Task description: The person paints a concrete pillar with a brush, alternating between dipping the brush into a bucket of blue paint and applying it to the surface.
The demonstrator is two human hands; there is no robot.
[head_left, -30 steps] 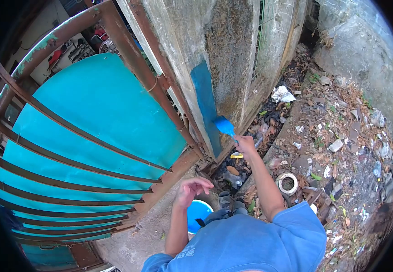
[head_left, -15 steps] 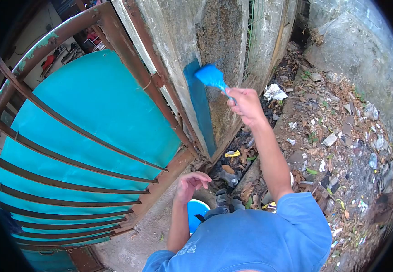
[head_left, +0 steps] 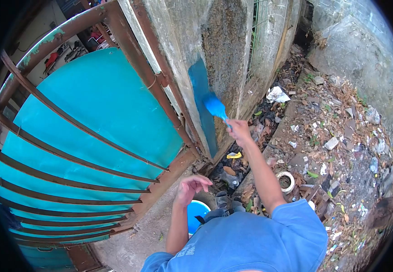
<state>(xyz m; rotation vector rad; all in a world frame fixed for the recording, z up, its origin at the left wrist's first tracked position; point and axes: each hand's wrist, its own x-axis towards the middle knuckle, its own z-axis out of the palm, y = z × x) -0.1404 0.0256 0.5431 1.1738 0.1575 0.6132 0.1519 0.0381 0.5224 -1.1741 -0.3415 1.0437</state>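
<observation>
My right hand (head_left: 239, 130) grips the handle of a paintbrush (head_left: 215, 107) loaded with blue paint. Its bristles press on the concrete pillar (head_left: 223, 50), at the right edge of a painted blue strip (head_left: 202, 90). My left hand (head_left: 191, 187) hovers lower, fingers loosely curled and holding nothing, just above a blue paint container (head_left: 198, 213) near my feet.
A teal metal gate (head_left: 88, 127) with rusty curved bars (head_left: 69, 149) fills the left. Right of the pillar the ground is littered with dry leaves, paper scraps, stones and a white ring (head_left: 288, 181). A rough rock wall (head_left: 359, 50) rises at the upper right.
My right hand swept the brush up the pillar to the top of the blue strip, then came back down to mid height. My left hand stayed put.
</observation>
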